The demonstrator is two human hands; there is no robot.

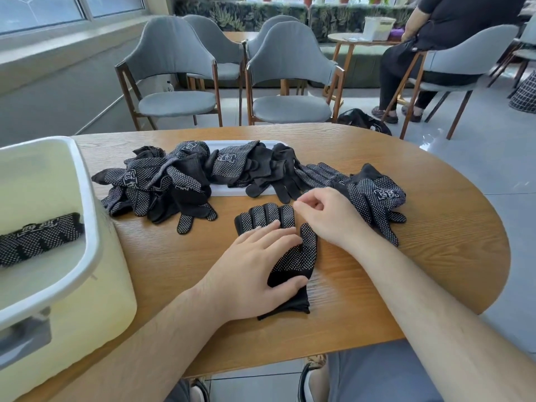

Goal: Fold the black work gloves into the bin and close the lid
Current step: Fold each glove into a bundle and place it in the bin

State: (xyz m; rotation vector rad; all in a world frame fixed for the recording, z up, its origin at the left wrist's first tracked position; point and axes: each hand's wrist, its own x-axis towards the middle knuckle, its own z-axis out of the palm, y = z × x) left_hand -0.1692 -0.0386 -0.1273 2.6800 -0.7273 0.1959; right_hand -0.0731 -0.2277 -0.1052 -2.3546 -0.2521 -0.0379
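A bin [87, 198] is placed on the left end of the table [435, 227], and a folded glove bundle [37, 236] is laid inside it. A heap of gloves [162, 181] is spread across the middle of the table behind the hands, partly upon a lid [232, 191]. One flat glove [293, 256] is laid near the front edge, pressed under the left hand [252, 268]. The right hand [327, 216] is held just right of its fingertips. Two chairs [290, 76] are set behind the table.
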